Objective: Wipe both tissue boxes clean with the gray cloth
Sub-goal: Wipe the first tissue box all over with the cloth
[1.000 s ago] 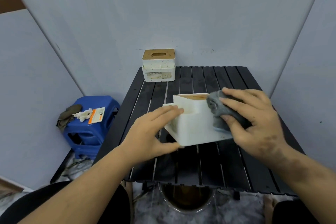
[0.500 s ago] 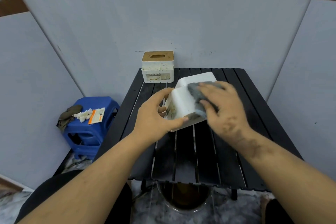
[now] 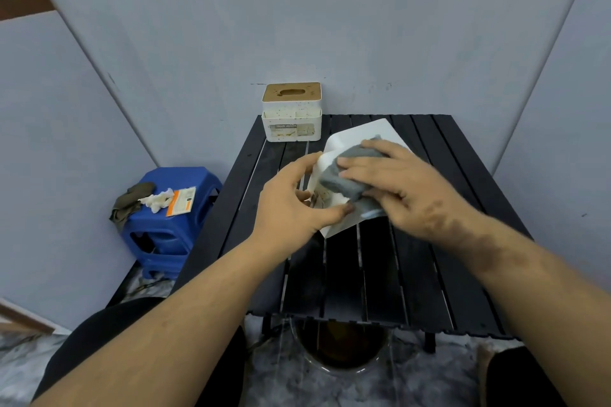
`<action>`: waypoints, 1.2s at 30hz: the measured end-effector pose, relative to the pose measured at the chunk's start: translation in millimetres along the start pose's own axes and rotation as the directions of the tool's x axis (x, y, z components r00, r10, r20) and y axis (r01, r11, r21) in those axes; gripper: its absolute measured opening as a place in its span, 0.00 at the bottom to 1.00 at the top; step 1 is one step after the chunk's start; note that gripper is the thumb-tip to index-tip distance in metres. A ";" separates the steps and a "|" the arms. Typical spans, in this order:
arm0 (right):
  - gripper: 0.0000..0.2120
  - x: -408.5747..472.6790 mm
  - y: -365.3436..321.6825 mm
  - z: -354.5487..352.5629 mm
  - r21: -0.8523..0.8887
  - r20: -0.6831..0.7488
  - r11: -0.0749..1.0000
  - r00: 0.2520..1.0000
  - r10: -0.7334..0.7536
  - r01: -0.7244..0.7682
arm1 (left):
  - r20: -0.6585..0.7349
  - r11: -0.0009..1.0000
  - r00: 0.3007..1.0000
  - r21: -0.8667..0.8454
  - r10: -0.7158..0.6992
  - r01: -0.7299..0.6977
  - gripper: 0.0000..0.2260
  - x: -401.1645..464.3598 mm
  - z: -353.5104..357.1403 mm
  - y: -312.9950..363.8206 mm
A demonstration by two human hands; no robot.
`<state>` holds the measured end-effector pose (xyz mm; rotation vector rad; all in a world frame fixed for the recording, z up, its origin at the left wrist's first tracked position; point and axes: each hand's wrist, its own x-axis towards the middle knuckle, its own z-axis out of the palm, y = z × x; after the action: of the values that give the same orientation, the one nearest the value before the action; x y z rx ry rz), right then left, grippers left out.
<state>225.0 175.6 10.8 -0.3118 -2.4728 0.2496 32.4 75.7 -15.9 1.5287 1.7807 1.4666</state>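
Head view: your left hand [image 3: 297,205] grips the white tissue box [image 3: 357,135], tilted above the tabletop [image 3: 380,268]; your right hand [image 3: 396,182] presses the gray cloth [image 3: 344,175] flat against it. Risk: hard strokes could twist the box loose. Second tissue box [image 3: 291,112] waits at the far edge.

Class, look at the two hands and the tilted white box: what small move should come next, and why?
Probably sweep the gray cloth across the face under the right hand. The left hand grips the near tissue box tipped up off the table. The far tissue box stands untouched.
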 end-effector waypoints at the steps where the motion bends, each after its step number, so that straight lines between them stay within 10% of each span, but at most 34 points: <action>1: 0.20 -3.9 10.0 -6.4 -0.014 -0.007 0.999 1.000 0.029 -0.029 | -0.004 1.000 1.000 0.011 0.003 -0.003 0.35 -0.4 0.1 0.0; 6: 0.19 -8.4 11.0 -14.3 -0.042 -0.159 0.994 0.983 0.094 -0.102 | -0.040 1.000 0.999 0.008 0.005 -0.005 0.37 -3.6 4.8 2.0; 10: 0.19 -0.5 -4.2 -6.0 -0.058 0.072 0.991 0.990 -0.119 0.123 | -0.036 1.000 0.999 0.010 -0.004 0.005 0.35 -2.3 2.0 0.0; 17: 0.18 -14.0 19.2 -13.5 0.016 -0.171 0.933 0.918 0.357 -0.360 | -0.022 1.000 1.000 0.009 -0.012 0.013 0.34 -5.1 -0.3 -0.7; 22: 0.19 3.7 -13.3 2.2 -0.014 0.067 0.999 0.997 0.046 -0.045 | 0.012 0.999 0.999 -0.030 -0.037 0.038 0.31 -4.6 -2.4 -0.4; 28: 0.18 -11.3 19.1 -21.2 0.075 -0.194 0.886 0.865 0.462 -0.457 | 0.035 0.998 0.999 -0.059 -0.013 0.015 0.33 -13.7 1.5 2.5; 33: 0.18 11.4 -24.4 -4.3 -0.035 -0.019 0.983 0.984 0.179 -0.180 | 0.042 0.995 0.997 -0.070 0.069 -0.066 0.36 -22.8 8.5 3.5; 36: 0.19 6.8 -0.4 -25.5 -0.072 -0.097 0.954 0.954 0.282 -0.289 | 0.048 0.996 0.995 -0.027 0.086 -0.085 0.38 -22.9 6.9 5.1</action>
<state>235.2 179.7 34.8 -0.7056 -2.3518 0.2445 48.2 58.1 -21.8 1.6329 1.6825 1.4722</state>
